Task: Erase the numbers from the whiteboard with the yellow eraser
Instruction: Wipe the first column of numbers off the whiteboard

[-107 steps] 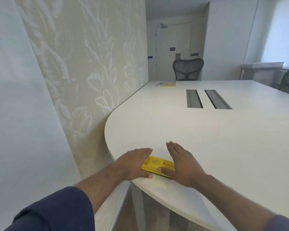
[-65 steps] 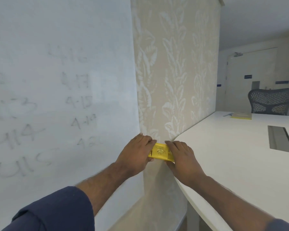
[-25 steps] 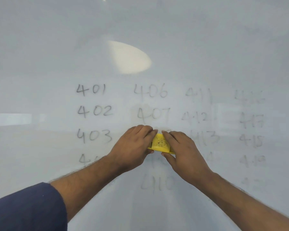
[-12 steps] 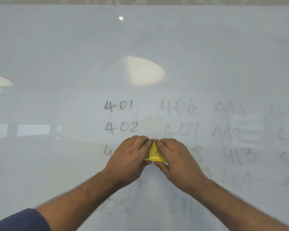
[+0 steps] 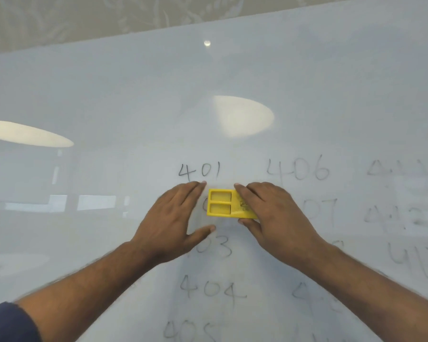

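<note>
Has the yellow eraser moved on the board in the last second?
Yes. The yellow eraser went up from level with 403 to just below 401.

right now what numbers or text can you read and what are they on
All on the whiteboard:
"401"
"406"
"404"
"03", its first digit behind the left hand
"405", faint, likely
Right-hand columns: too smeared to read.
Yellow eraser: small label by the right hand, unreadable.
</note>
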`<action>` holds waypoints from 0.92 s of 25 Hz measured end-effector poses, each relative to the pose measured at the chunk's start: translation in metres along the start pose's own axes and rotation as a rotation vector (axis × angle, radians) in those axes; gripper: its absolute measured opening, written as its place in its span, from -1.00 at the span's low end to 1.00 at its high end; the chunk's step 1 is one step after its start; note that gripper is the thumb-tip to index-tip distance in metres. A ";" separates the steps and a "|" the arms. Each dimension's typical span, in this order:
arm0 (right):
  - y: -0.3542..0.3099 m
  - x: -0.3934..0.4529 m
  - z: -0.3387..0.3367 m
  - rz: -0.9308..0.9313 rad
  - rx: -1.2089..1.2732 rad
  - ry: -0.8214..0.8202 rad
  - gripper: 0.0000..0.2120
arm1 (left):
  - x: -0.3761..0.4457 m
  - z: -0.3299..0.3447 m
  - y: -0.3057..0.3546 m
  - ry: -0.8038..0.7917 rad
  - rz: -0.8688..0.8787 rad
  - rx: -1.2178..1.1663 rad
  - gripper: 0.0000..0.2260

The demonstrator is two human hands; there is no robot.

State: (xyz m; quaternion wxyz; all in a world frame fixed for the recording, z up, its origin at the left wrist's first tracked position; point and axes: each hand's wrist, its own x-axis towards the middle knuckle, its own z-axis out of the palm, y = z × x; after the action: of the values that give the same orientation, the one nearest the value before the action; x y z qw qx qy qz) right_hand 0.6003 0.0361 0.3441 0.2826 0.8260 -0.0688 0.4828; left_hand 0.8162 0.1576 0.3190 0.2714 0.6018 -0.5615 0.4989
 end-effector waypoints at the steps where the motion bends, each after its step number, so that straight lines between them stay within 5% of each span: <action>1: 0.002 0.003 0.000 0.010 -0.002 0.017 -0.41 | 0.000 0.000 -0.011 0.012 -0.033 0.014 -0.22; 7: 0.012 0.030 0.003 0.032 -0.066 0.030 -0.44 | 0.014 0.009 -0.067 0.070 -0.161 0.041 -0.21; 23: 0.001 0.107 0.026 0.090 -0.123 0.114 -0.45 | 0.029 0.058 -0.141 0.167 -0.031 0.010 -0.34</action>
State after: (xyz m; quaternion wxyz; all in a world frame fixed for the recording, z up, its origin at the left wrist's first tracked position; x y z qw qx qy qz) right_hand 0.6758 0.0384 0.4241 0.3144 0.7743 -0.1193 0.5361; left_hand 0.9633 0.1261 0.3578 0.3219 0.5681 -0.5249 0.5460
